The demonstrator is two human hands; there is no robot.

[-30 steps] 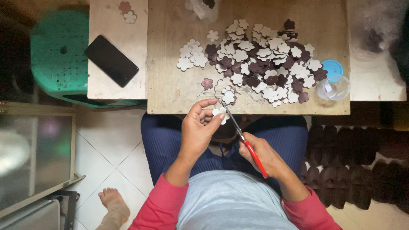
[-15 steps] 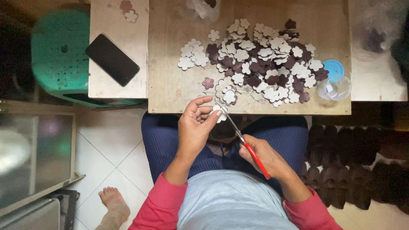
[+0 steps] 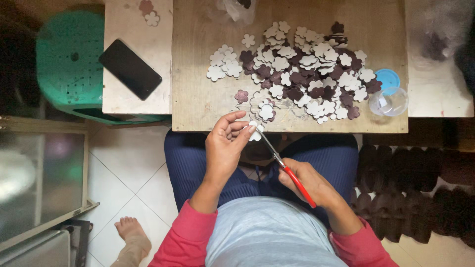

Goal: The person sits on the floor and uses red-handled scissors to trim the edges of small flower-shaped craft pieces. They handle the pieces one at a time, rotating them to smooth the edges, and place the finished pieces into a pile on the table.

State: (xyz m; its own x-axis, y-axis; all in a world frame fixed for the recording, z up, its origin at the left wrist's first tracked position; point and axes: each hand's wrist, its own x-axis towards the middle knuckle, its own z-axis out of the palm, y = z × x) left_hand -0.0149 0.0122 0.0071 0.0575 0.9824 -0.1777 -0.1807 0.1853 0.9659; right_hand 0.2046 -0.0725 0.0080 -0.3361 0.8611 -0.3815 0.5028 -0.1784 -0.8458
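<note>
Just off the near edge of the wooden board (image 3: 198, 106): left hand (image 3: 223, 148) pinching a white flower cutout (image 3: 256, 132), right hand (image 3: 309, 184) clamped on red-handled scissors (image 3: 287, 170) trimming it. Farther back, a big pile of finished white and maroon flowers (image 3: 307, 74); amount left unclear.

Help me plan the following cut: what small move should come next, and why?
Probably close the red-handled scissors in the right hand: their blade tips already meet the white flower cutout pinched by the left hand.
</note>
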